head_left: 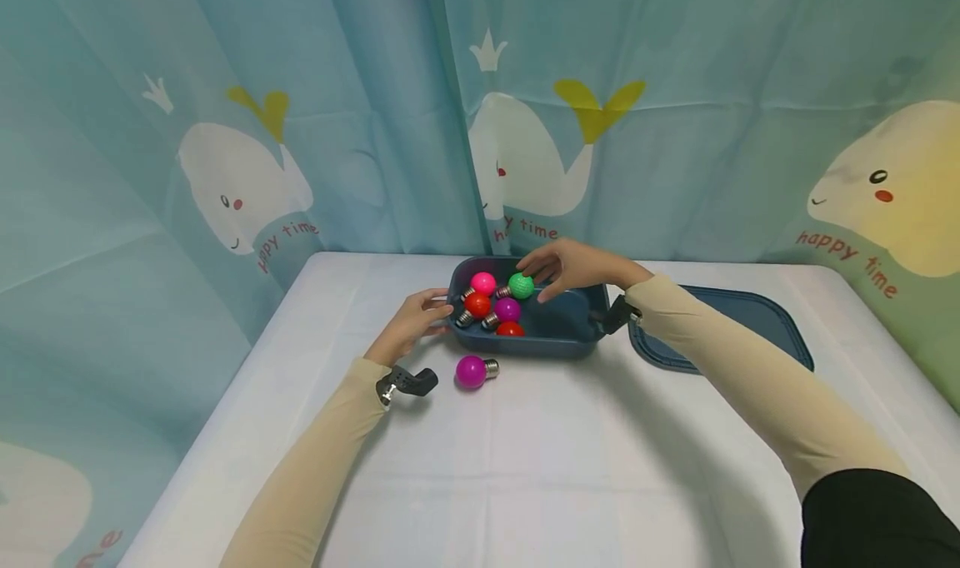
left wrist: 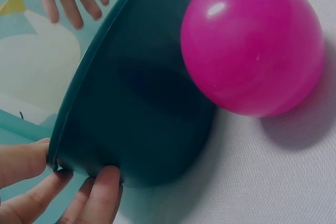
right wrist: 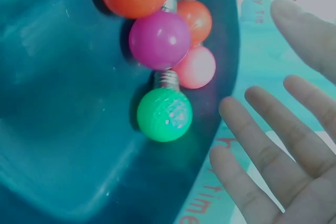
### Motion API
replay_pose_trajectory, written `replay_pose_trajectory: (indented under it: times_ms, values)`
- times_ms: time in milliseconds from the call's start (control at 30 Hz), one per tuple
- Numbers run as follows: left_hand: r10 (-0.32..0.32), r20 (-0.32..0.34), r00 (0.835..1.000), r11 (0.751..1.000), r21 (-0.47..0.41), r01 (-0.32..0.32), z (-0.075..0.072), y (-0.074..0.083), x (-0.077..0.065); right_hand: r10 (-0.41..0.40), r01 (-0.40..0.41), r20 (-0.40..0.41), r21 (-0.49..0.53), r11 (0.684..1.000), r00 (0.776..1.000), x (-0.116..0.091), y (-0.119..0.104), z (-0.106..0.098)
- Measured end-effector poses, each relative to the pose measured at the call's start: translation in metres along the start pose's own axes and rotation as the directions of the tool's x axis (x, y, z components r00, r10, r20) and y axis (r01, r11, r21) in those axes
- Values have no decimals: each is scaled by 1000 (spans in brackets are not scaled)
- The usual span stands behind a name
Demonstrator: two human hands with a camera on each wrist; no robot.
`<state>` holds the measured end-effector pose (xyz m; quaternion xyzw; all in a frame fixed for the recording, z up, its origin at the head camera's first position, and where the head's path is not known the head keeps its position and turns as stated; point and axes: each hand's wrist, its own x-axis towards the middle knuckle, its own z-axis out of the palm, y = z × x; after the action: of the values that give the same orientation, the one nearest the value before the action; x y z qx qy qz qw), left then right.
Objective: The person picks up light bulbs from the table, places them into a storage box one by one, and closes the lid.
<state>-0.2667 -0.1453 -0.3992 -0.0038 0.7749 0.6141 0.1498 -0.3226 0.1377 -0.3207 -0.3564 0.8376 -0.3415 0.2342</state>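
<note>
Near the middle of the back edge of the white cloth-covered table [head_left: 525, 468] stands a dark blue rounded rectangular plastic box [head_left: 555, 350], with five coloured round light bulbs with silver screw bases gathered in its left half. The hot-pink round bulb [head_left: 483, 283] lies toward the box's back left corner, and the green textured round bulb [head_left: 521, 286] lies to its right. In front of the pink one is a red round bulb [head_left: 477, 305], with a purple round bulb [head_left: 507, 310] just to its right; a second red round bulb [head_left: 511, 329] shows partly above the front rim.

The left hand [head_left: 414, 322] has its fingers loosely extended, their tips touching the box's left end. The right hand [head_left: 573, 265] is above the box beside the green bulb, fingers spread apart and holding nothing.

On the table, just in front of the box, a magenta round bulb [head_left: 471, 372] lies on its side, base toward the table's right edge. Toward the back right corner lies a flat dark blue rounded rectangular lid [head_left: 750, 306], partly hidden by the right sleeve [head_left: 735, 360].
</note>
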Motion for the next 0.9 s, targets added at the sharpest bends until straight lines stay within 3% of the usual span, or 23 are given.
replay_pose_trajectory:
  times_ms: [400,900]
  values:
    - [-5,-3,1000,1000,-4,5,-1,2,-1,-76,65,-160,-69,995,984,-37,-31,13]
    - [-5,-2,1000,1000,5,5,1,1,-2,-142,143,-286,-19,990,948,-59,-37,66]
